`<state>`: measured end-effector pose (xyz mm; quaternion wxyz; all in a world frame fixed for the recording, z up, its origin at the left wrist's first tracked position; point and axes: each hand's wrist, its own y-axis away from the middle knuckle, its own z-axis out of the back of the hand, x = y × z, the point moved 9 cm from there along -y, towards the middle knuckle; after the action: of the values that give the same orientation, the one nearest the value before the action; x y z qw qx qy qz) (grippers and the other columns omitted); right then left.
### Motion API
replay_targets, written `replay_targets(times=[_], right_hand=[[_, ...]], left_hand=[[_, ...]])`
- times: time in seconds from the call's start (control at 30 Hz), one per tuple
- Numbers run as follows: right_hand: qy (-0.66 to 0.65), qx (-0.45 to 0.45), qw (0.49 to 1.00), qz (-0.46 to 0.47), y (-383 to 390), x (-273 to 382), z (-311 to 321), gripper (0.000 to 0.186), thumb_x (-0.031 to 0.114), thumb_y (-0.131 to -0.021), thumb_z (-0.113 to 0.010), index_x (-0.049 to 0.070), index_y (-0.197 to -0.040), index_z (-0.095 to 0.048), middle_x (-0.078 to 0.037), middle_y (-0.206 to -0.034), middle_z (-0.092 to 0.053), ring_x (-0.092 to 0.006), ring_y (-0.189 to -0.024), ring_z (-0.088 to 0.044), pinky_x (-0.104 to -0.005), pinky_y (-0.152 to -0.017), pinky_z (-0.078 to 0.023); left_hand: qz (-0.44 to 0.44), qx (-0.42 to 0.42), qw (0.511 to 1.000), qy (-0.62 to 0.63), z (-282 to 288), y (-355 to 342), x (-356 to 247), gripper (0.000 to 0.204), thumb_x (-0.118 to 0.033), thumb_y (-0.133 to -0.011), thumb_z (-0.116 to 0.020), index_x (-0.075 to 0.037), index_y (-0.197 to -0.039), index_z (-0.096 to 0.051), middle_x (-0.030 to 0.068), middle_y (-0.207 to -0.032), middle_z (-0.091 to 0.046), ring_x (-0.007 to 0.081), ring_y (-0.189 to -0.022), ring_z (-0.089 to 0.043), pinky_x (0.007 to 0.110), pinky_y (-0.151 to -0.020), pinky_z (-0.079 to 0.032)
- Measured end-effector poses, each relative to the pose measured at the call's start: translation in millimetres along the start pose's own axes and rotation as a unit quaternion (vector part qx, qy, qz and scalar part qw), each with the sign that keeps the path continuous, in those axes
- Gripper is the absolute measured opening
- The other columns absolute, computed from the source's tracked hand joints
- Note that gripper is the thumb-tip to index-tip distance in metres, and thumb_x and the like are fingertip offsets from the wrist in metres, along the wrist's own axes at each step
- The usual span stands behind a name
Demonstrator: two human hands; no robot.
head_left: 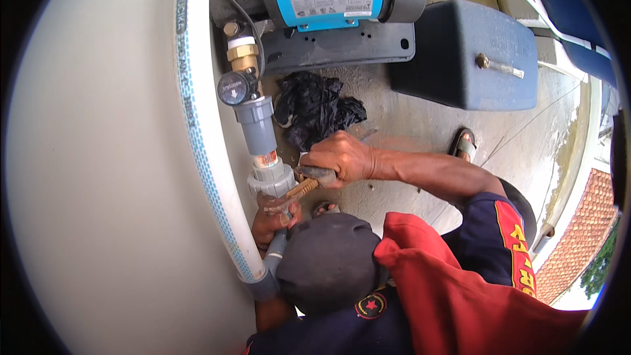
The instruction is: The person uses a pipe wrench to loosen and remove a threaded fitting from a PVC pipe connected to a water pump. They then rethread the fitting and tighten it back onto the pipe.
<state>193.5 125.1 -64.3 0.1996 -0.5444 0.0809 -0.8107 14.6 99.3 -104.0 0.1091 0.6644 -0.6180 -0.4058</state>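
Neither of my own hands is in view. Below me a co-worker in a dark cap [328, 263] bends over a run of pipe. The co-worker's right hand [342, 158] grips a rusty wrench [303, 188], whose jaw end lies against or close to a grey plastic union fitting [273, 181]. Lower down, the co-worker's left hand [268, 225] is closed near the wrench's jaw and the grey pipe [277, 244]; the cap partly hides that area. Above the union are a grey coupling [256, 121], a round black gauge-like part [234, 88] and a brass fitting [243, 56].
A blue and black water pump [322, 0] sits on a dark base plate [335, 49]. Beside it stand a dark plastic cover [470, 59] and a crumpled black bag [312, 108]. A white pipe [207, 138] runs along the pale wall [98, 158]. Roof tiles [578, 230] show at right.
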Motion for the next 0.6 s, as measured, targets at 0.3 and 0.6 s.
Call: replay_targets(times=[0.3, 0.6], right_hand=[[-0.081, -0.049, 0.993, 0.075, 5, -33, -26, 0.041, 0.028, -0.074, -0.081, -0.001, -0.099, -0.067, -0.011, -0.070, -0.061, -0.0290, -0.061, -0.066, -0.0372, -0.051, -0.050], [-0.155, -0.167, 0.973, 0.049, 16, -48, -36, 0.036, 0.022, -0.070, -0.078, -0.003, -0.094, -0.069, -0.015, -0.079, -0.068, -0.0308, -0.064, -0.069, -0.0369, -0.059, -0.055]], left_hand=[[0.011, 0.011, 1.000, 0.012, 8, 5, 7, 0.039, -0.025, -0.078, -0.080, -0.008, -0.098, -0.052, 0.0042, -0.076, -0.056, 0.0139, -0.067, -0.052, 0.028, -0.064, -0.043], [0.019, -0.017, 0.998, 0.050, -14, -1, 1, 0.045, -0.031, -0.073, -0.082, -0.006, -0.095, -0.052, 0.0035, -0.072, -0.055, 0.0137, -0.063, -0.052, 0.028, -0.064, -0.042]])
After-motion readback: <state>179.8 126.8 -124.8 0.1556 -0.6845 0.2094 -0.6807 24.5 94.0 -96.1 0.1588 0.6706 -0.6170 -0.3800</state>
